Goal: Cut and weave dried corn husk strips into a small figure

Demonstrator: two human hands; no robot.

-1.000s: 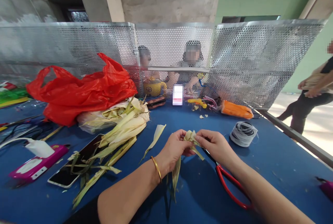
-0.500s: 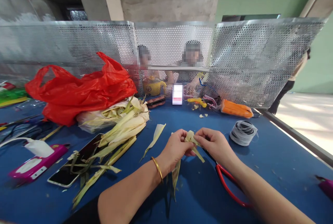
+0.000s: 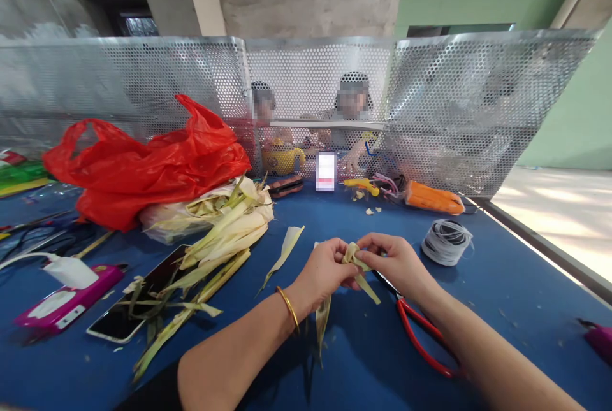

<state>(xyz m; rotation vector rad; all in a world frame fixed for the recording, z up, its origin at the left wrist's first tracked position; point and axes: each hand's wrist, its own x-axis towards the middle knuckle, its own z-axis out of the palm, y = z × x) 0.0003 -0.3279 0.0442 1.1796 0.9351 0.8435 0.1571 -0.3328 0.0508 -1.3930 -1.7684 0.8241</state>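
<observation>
My left hand (image 3: 329, 271), with a gold bangle at the wrist, is closed on a pale corn husk (image 3: 351, 254). Pinching the same husk from the other side is my right hand (image 3: 388, 259). The husk is bunched and folded between my fingertips, and one strip of it slants down to the right. A longer husk strip (image 3: 322, 328) hangs below my left hand; where its upper end goes is hidden. Red-handled scissors (image 3: 421, 334) lie partly under my right forearm. A loose piece of husk (image 3: 287, 250) rests left of my hands.
Left stand a heap of corn husks (image 3: 234, 226), a red plastic bag (image 3: 157, 162), a phone (image 3: 138, 309) and a purple power strip (image 3: 71, 299). A cord roll (image 3: 447, 243) and an orange packet (image 3: 434, 197) are at right. Behind a perforated metal screen (image 3: 315, 73), people sit.
My right fingers have shifted slightly on the husk, whose folded part now shows more broadly. Its lower strip has swung a little to the right.
</observation>
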